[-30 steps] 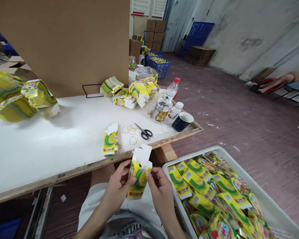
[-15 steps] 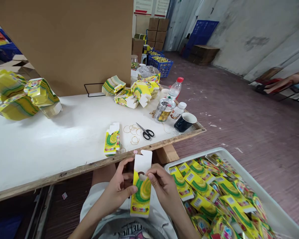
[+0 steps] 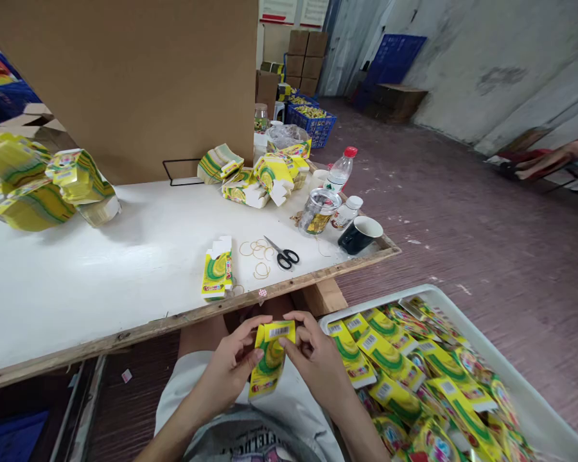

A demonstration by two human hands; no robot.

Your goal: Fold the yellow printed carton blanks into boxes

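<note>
Over my lap I hold a small yellow and green printed carton (image 3: 271,360) between both hands. A barcode strip shows across its folded top. My left hand (image 3: 234,359) grips the carton's left edge, thumb on the front. At the upper right edge, my right hand (image 3: 313,353) pinches it with thumb and fingers. A grey-white tray (image 3: 426,292) beside my right forearm carries many similar filled cartons (image 3: 388,353) and colourful packets. On the white table (image 3: 139,269) ahead lie a few flat cartons (image 3: 216,269).
Black-handled scissors (image 3: 284,256) and several rubber bands (image 3: 261,269) lie near the table edge. A dark mug (image 3: 356,239), a jar (image 3: 318,212) and a bottle (image 3: 341,168) stand at the right corner. Bundled flat cartons (image 3: 84,186) sit far left. A big cardboard sheet (image 3: 139,90) rises behind.
The carton's white top flap, upright before, is now folded over, so the barcode strip shows on top. Both hands have shifted to the carton's upper edges.
</note>
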